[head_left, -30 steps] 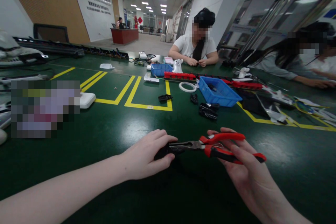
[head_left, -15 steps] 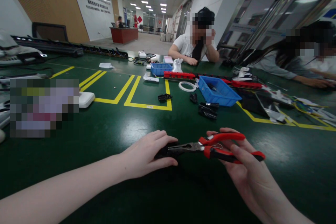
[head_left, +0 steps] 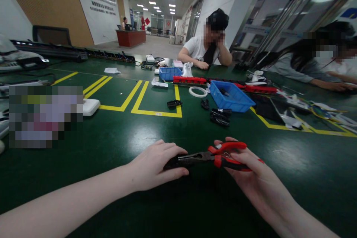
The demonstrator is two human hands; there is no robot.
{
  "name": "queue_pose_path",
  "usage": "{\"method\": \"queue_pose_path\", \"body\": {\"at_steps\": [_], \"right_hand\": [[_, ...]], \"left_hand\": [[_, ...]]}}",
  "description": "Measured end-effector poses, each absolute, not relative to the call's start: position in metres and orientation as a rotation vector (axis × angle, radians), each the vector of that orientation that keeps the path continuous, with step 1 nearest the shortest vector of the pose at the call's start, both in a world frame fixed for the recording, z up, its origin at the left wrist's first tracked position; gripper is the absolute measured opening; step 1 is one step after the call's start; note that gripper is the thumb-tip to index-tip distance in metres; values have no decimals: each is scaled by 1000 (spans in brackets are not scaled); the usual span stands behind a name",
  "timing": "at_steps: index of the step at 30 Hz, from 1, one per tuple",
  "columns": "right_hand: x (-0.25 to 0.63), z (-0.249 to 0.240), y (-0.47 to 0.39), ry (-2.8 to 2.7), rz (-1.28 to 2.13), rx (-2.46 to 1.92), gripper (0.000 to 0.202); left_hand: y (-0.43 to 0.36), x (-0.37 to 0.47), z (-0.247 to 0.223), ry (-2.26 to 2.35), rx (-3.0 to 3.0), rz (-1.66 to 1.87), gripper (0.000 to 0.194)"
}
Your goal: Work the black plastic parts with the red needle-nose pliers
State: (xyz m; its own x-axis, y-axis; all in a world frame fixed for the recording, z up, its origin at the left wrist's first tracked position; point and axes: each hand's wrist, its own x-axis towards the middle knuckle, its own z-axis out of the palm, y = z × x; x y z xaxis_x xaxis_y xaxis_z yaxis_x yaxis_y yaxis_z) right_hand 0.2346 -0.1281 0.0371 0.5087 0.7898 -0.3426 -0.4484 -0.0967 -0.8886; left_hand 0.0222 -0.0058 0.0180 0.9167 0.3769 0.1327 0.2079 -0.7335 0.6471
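My left hand (head_left: 160, 163) is closed round a small black piece (head_left: 172, 162) on the green table (head_left: 111, 208), its fingers hiding most of it. From the right, my right hand (head_left: 251, 173) grips long-nosed pliers (head_left: 228, 148) with red and black handles. The pliers' metal jaws point left and their tips meet the black piece between my left thumb and fingers. Whether the jaws clamp it cannot be made out. Beyond my hands lie black wrapped pieces (head_left: 220, 116) and a smaller black piece (head_left: 205, 104).
A blue bin (head_left: 231, 98) stands beyond my right hand, beside a white tape roll (head_left: 198, 91). Farther back are a smaller blue bin (head_left: 170, 73) and red strips (head_left: 189, 80). A person (head_left: 208, 50) sits across the table; others sit at the right.
My right hand has shifted left along the pliers and its fingers have closed further over the handles. The handles look closer together. My left hand has hardly moved.
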Motion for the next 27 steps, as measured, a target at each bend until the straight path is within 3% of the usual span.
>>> {"method": "queue_pose_path", "body": {"at_steps": [14, 27], "right_hand": [[237, 37, -125, -328, 1085, -1238, 31], [235, 40, -124, -332, 1105, -1223, 33]], "left_hand": [[-5, 22, 18, 428, 2402, 379, 26], [-6, 20, 15, 446, 2453, 477, 35]]}}
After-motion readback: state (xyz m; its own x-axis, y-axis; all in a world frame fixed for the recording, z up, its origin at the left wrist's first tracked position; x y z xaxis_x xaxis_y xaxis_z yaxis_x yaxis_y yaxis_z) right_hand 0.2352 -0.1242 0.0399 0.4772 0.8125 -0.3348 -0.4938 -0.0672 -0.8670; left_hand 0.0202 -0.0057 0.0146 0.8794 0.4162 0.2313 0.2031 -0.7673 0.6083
